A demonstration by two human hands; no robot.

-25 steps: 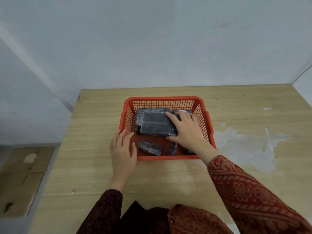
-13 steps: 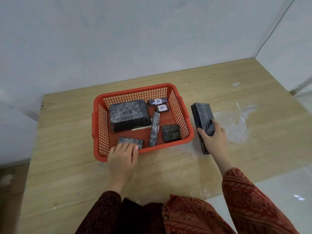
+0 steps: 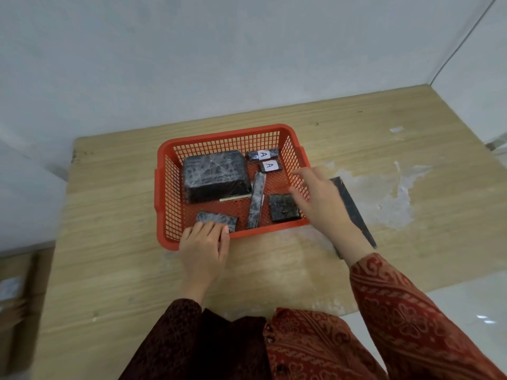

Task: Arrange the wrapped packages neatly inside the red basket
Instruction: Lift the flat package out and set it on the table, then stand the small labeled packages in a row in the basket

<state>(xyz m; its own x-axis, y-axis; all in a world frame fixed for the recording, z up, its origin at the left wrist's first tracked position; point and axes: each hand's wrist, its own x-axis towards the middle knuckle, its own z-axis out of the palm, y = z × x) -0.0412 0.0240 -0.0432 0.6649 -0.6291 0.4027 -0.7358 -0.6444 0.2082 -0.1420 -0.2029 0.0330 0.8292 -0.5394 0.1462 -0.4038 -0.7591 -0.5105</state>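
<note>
red basket [image 3: 297,157] held six packages, loosely scattered | flat package [image 3: 354,212] lay outside on surface | left hand [image 3: 204,246] steadied near rim, right hand [image 3: 318,198] open, empty

1 red basket [image 3: 162,187] holds 6 wrapped packages, the largest [image 3: 215,174] at its back left. 1 more package [image 3: 354,212] lies on the bench [image 3: 109,270]. 2 hands are in view.

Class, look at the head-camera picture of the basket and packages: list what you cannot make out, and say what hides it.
- Flat package on the table, head view: its middle is covered by the right hand.
- Small package in the basket: near edge under the left hand.
- Floor items, left edge: blurred and cut off.
</note>
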